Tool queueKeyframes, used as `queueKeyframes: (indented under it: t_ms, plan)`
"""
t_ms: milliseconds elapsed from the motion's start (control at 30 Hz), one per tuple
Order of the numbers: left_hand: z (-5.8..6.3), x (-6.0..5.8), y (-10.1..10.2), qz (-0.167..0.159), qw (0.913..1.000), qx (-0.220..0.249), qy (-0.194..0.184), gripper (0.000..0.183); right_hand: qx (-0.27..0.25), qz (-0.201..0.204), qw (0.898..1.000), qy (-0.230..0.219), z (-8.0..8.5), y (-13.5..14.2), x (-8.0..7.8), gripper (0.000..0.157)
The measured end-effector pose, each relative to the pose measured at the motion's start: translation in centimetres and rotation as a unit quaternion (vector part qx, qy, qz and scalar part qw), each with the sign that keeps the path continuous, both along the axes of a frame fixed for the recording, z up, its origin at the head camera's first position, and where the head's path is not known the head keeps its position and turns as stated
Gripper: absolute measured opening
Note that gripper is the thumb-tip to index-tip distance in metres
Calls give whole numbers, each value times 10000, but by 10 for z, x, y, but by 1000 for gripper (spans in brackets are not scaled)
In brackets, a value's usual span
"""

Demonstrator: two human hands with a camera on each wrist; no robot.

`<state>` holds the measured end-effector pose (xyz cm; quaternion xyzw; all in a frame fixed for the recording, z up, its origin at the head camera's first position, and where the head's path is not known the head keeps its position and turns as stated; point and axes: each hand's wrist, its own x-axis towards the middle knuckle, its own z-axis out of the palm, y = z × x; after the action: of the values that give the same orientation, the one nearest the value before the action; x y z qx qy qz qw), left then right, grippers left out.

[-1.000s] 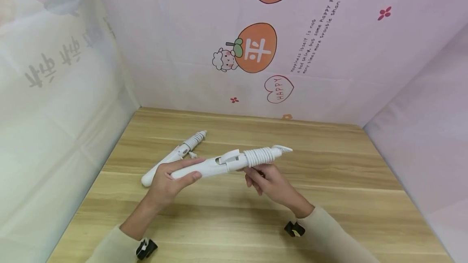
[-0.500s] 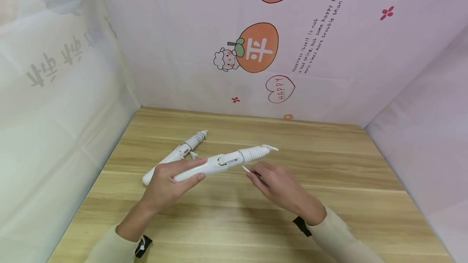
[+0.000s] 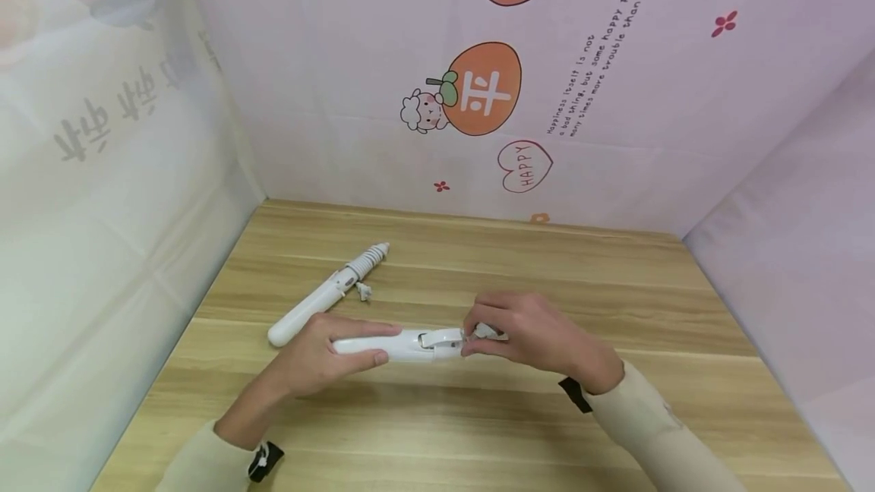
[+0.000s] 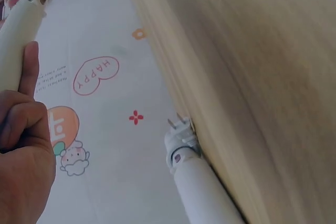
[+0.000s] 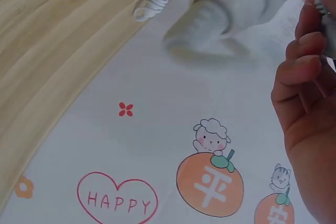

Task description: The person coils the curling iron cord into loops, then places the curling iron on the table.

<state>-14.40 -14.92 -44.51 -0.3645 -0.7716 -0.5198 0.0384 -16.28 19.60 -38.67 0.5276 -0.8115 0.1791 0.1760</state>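
Observation:
A white curling iron point(image 3: 403, 346) lies roughly level over the table, its smooth end gripped by my left hand point(image 3: 307, 359). Its raised lever point(image 3: 440, 338) faces up. My right hand point(image 3: 536, 332) is at the other end, fingers curled over it, hiding most of the wound cord. In the right wrist view, those fingers hold a ridged piece of the power cord point(image 5: 329, 27) at the frame's edge. The iron's narrow end point(image 5: 202, 30) is blurred there, with a loop of cord below.
A second white curling iron point(image 3: 307, 313) rests on the wooden table point(image 3: 615, 287), left and behind my left hand. Its two-pronged plug point(image 4: 181, 137) lies beside it. Printed cloth walls point(image 3: 328, 112) enclose the back and both sides.
The curling iron has come down and levelled out, its wound end dropping. My right hand went from beneath it, drew away with the cord, then came up over that end.

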Motion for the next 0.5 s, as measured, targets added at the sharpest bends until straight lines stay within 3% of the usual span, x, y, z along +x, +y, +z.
queueKeyframes:
  t_ms: [200,367,500]
  plan:
    - [-1,-1,1,-405,9982,171,-403,31,-80,155,9968,-780,-4,5,-9,29]
    - [-2,-3,3,-705,9971,189,-214,31,-37,342,9907,-1315,-11,9,-15,35]
    - [-3,-6,3,-939,9954,195,-57,30,224,367,9755,-2159,-17,11,-17,36]
